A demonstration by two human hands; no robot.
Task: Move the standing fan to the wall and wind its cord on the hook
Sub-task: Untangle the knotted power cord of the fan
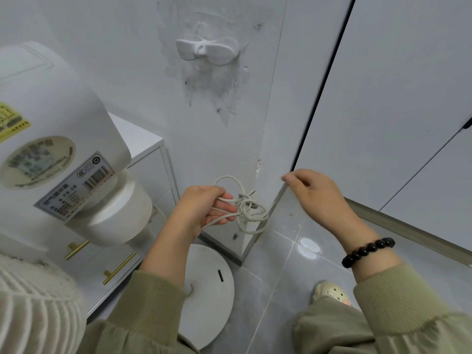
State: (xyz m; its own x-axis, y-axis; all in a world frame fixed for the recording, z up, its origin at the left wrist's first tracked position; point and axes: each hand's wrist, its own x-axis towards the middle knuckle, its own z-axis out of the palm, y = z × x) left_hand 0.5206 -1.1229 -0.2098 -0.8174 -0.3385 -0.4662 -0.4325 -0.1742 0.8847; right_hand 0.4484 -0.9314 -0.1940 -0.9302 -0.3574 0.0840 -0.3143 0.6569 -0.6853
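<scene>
Head view: white wall [143,80], scuffed and patchy round the hook [207,51], glossy grey floor tile [288,254] below. The standing fan [58,118] is at the wall beside a white drawer unit [150,162] with brass bar handles, and its round flat base [212,297] sits on the tile near the wall corner, so the move looks done. The hook is bare, so winding is not yet started on it.

The cord [246,206] hangs low in front of the wall corner, bunched in loose tangled loops. Left hand [204,208] has its fingers curled round several loops. Right hand [314,195] seems to pinch a taut strand between thumb and forefinger; beaded black bracelet [367,251] on that wrist.

- **Hook:** white moulded plastic, two-winged.
- **Cord:** off-white, round, rubbery-looking.
- **Fan head:** smooth white plastic, stickers and a barcode label.
- **Base:** matte disc with a small slot.
</scene>
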